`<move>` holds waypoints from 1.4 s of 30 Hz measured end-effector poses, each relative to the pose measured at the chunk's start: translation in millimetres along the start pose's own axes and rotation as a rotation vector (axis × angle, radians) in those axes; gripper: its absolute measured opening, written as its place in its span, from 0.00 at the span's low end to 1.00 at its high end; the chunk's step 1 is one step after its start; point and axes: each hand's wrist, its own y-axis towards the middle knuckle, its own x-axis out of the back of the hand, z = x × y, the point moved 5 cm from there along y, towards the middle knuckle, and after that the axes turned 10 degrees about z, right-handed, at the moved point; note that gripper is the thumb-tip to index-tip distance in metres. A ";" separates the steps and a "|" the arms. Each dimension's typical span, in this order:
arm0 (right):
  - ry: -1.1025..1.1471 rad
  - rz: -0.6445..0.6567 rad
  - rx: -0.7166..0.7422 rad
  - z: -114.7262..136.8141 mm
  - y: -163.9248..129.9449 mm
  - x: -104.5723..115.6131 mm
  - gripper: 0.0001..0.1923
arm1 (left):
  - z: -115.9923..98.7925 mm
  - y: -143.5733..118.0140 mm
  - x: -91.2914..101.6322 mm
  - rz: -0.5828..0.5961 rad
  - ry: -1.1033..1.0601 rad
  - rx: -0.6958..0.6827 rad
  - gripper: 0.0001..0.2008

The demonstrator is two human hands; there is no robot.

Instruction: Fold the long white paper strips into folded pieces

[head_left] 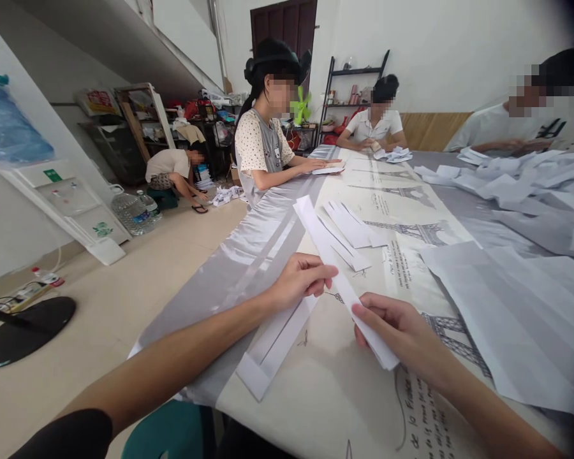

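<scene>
A long, narrow folded strip of white paper (345,288) slants between my two hands, above the table. My left hand (302,278) pinches it near the middle between thumb and fingers. Lower down, my right hand (393,319) grips the strip close to its near end. Under my left hand another folded paper piece (277,354) lies on the printed tablecloth (330,401), partly hidden by that hand. Just beyond the held strip rest several more folded papers (354,226).
To the right lie flat white sheets (511,319), with a large heap of folded papers (530,182) behind them. Several people sit around the table; one person (172,169) crouches on the floor at left. A green stool (165,430) stands below the near table edge.
</scene>
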 end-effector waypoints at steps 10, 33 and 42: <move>-0.001 -0.059 0.046 9.0 -4.4 -2.9 0.27 | -4.8 -4.3 -11.1 0.124 0.046 0.001 0.22; 0.059 0.042 0.120 -2.8 0.9 4.0 0.19 | 10.2 11.5 4.9 -0.069 -0.048 -0.067 0.25; 0.072 0.097 0.101 -6.0 4.1 8.6 0.20 | 14.1 16.5 6.8 -0.055 0.022 -0.050 0.23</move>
